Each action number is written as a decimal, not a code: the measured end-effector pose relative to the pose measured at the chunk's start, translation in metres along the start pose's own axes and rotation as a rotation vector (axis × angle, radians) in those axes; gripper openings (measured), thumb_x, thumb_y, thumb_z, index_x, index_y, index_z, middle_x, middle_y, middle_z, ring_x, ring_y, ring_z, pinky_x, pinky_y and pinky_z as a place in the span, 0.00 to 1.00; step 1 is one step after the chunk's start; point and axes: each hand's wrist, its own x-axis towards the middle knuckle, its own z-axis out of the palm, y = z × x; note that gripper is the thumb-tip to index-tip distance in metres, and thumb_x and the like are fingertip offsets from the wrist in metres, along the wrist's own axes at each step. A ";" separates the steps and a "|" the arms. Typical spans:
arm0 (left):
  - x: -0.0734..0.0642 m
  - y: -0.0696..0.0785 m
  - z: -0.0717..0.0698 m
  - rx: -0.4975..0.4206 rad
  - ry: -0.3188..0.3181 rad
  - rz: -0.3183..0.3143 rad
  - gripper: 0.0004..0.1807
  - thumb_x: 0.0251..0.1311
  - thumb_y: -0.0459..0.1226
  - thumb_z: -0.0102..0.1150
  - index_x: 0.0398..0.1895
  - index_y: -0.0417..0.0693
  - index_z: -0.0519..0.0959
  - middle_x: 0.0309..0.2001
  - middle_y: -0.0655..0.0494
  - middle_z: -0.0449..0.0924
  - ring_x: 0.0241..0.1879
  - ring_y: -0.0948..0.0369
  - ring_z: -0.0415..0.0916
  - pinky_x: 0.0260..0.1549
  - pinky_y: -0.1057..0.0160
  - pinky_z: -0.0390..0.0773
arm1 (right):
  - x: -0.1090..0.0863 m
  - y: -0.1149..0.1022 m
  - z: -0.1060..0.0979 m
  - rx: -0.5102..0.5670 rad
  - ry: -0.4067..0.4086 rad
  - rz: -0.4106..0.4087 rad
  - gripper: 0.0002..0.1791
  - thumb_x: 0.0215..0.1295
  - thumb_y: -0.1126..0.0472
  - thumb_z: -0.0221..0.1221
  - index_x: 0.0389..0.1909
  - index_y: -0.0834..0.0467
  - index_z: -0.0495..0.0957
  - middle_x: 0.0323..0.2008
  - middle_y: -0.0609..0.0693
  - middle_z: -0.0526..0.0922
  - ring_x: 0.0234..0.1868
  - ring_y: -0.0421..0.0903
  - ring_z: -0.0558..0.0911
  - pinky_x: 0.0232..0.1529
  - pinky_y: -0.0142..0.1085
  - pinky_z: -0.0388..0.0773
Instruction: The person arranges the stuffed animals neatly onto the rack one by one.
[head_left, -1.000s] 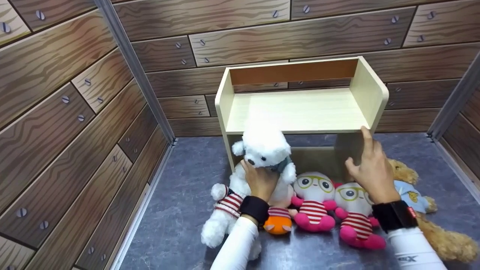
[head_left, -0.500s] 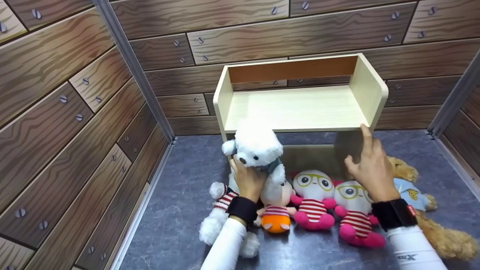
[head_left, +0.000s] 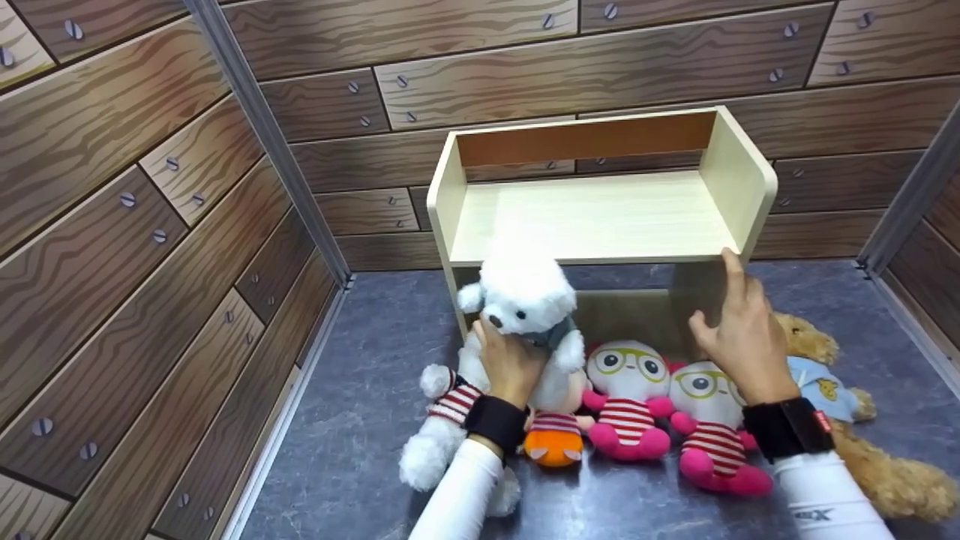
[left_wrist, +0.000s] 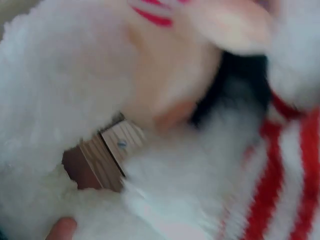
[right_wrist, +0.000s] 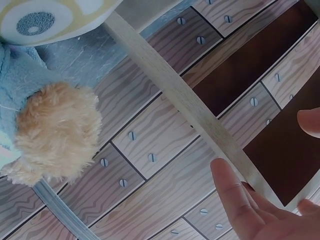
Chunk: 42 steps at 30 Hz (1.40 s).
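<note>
My left hand (head_left: pixel 514 367) grips a white plush bear (head_left: pixel 525 296) under its head, in front of the shelf's left side. The bear wears something grey-blue at the neck. In the left wrist view its white fur (left_wrist: pixel 60 75) fills much of the frame, and a fingertip (left_wrist: pixel 62 230) presses into it. My right hand (head_left: pixel 746 341), fingers extended, touches the right front edge of a small pale wooden shelf (head_left: pixel 592 217). The right wrist view shows the fingers (right_wrist: pixel 232 192) against the shelf's side panel (right_wrist: pixel 200 115).
On the floor before the shelf sit a white dog-like plush in a striped top (head_left: pixel 454 405), a doll in orange (head_left: pixel 553 446) and two pink dolls with glasses, one in the middle (head_left: pixel 628 397), one right (head_left: pixel 716 427). A brown bear (head_left: pixel 825 386) lies rightmost. Wood-patterned walls (head_left: pixel 150 262) surround this.
The white bear in my left hand went left, uncovering the orange doll, then swung back right over it. My right hand stays at the shelf edge.
</note>
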 end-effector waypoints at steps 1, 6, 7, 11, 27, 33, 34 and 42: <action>-0.001 0.003 0.001 -0.004 -0.010 0.002 0.43 0.38 0.56 0.75 0.55 0.40 0.72 0.53 0.42 0.71 0.45 0.46 0.72 0.28 0.47 0.80 | 0.000 0.000 0.001 0.001 -0.002 0.001 0.54 0.53 0.67 0.66 0.78 0.51 0.47 0.46 0.78 0.70 0.35 0.77 0.74 0.24 0.67 0.71; -0.002 0.012 0.005 0.016 -0.034 0.050 0.42 0.40 0.65 0.72 0.52 0.45 0.79 0.55 0.38 0.70 0.46 0.45 0.71 0.28 0.48 0.80 | -0.001 0.000 0.003 -0.002 -0.014 0.009 0.54 0.53 0.66 0.66 0.78 0.51 0.47 0.46 0.78 0.69 0.35 0.77 0.74 0.24 0.67 0.72; -0.003 0.013 0.006 0.022 -0.032 0.068 0.42 0.39 0.65 0.73 0.52 0.45 0.79 0.53 0.38 0.71 0.45 0.46 0.71 0.28 0.49 0.80 | -0.001 0.000 0.003 -0.005 -0.014 0.007 0.54 0.53 0.66 0.66 0.78 0.51 0.47 0.46 0.78 0.69 0.35 0.76 0.74 0.24 0.67 0.72; -0.003 0.022 0.014 0.075 -0.050 0.137 0.48 0.38 0.73 0.67 0.51 0.46 0.76 0.47 0.43 0.71 0.42 0.50 0.69 0.23 0.55 0.77 | 0.000 0.001 0.002 -0.016 -0.001 -0.011 0.54 0.52 0.67 0.66 0.78 0.51 0.46 0.45 0.78 0.69 0.33 0.76 0.74 0.22 0.65 0.71; -0.007 0.025 0.055 0.100 -0.075 0.127 0.57 0.35 0.59 0.79 0.63 0.32 0.67 0.55 0.32 0.73 0.53 0.38 0.73 0.40 0.46 0.83 | 0.001 -0.001 0.001 -0.034 0.009 0.000 0.53 0.53 0.66 0.65 0.78 0.52 0.47 0.45 0.77 0.69 0.35 0.76 0.73 0.26 0.67 0.70; -0.001 0.023 0.068 0.066 -0.075 0.049 0.56 0.37 0.55 0.78 0.63 0.27 0.66 0.55 0.28 0.73 0.55 0.37 0.72 0.48 0.46 0.80 | 0.001 -0.001 0.002 -0.034 0.004 0.008 0.53 0.53 0.66 0.64 0.78 0.52 0.47 0.46 0.77 0.69 0.35 0.76 0.74 0.27 0.67 0.70; 0.000 0.022 0.069 0.054 -0.081 0.037 0.56 0.36 0.55 0.79 0.63 0.26 0.66 0.55 0.27 0.72 0.56 0.36 0.72 0.51 0.46 0.79 | 0.001 -0.001 0.002 -0.036 0.002 0.008 0.53 0.53 0.66 0.64 0.78 0.52 0.47 0.46 0.77 0.69 0.35 0.76 0.74 0.27 0.67 0.70; 0.014 0.016 0.078 0.078 -0.079 0.036 0.51 0.40 0.51 0.75 0.61 0.23 0.70 0.56 0.23 0.72 0.54 0.36 0.74 0.55 0.47 0.75 | 0.000 -0.002 0.001 -0.049 -0.007 0.011 0.54 0.53 0.66 0.65 0.78 0.52 0.46 0.44 0.77 0.69 0.31 0.74 0.73 0.24 0.64 0.71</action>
